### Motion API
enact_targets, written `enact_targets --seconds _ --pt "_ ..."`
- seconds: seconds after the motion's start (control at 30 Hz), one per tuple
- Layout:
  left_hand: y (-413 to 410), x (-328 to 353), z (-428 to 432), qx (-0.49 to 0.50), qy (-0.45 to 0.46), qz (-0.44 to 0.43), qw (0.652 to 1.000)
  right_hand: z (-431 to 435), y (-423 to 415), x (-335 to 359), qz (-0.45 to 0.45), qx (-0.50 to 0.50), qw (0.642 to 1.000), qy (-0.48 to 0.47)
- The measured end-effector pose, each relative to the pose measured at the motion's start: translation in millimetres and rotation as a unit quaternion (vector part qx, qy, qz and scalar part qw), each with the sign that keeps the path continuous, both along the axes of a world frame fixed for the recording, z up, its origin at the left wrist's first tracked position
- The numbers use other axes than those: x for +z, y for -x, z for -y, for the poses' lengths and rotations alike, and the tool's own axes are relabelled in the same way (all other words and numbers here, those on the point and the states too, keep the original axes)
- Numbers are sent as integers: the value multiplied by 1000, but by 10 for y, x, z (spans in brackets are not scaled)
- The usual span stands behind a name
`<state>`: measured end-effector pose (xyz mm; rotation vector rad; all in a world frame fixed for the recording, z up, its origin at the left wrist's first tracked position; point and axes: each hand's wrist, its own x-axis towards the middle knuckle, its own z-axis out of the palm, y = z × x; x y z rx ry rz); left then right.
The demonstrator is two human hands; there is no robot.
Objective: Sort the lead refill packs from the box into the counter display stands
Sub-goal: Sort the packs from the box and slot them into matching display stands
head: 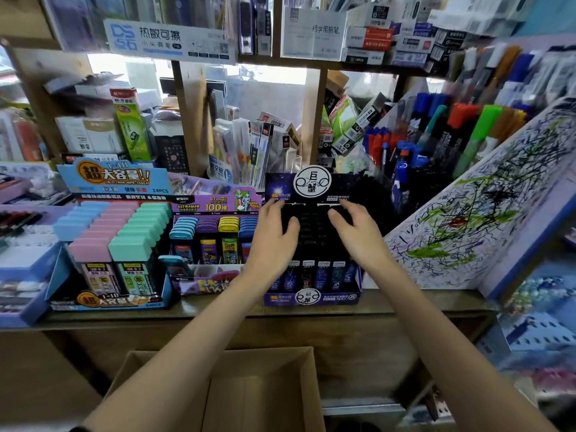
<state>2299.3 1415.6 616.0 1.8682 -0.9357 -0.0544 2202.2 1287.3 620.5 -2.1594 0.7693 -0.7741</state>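
1. Both hands are over the dark display stand at the right of the counter. The left hand and the right hand are spread, with fingers only lightly bent, and lie on the black caps of the lead refill packs; neither hand grips a pack
2. I judge the hands are laid flat like this to press the rows down and make them even, so the packs sit at one height behind the front wall of the stand
3. The packs stand upright in rows that rise toward the back, so that each label stays readable from the front
4. The blue stand and the purple stand beside it hold other kinds, with pastel and coloured caps; this is why the black ones go here
5. The box is on the floor below the counter, near the person, open at the top; the arms hide part of its inside
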Motion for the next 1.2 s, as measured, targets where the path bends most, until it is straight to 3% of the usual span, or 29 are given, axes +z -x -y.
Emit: enact_targets --seconds 0.1,0.17,0.33,0.47,0.57,0.67,0.77,0.87,1.03,1.2 --pt "36 -78 0 11 -40 197 979 -94 -10 5 -88 37 967 237" --pt "4 -103 25 7 -84 250 965 -111 -36 -6 -166 59 939 296" --pt "-14 10 -59 -49 -104 207 972 -113 -58 78 -257 87 924 269" --pt "3 144 -468 -24 -62 272 960 -209 13 186 -153 73 952 255" --pt "-108 115 -915 38 -75 339 937 -398 6 241 -101 123 949 272" --pt "-257 36 -1257 90 -120 331 932 -573 -122 238 -146 173 926 302" --pt "-393 -46 -1480 90 -153 301 937 -665 -234 180 -174 160 922 306" --pt "-532 -108 -1602 26 -216 262 940 -673 -264 113 -185 138 917 327" --pt "-782 -38 -1535 -49 -322 231 917 -658 -249 87 -189 137 916 327" --pt "-1007 89 -1368 -100 -358 221 902 -653 -236 55 -187 130 913 338"
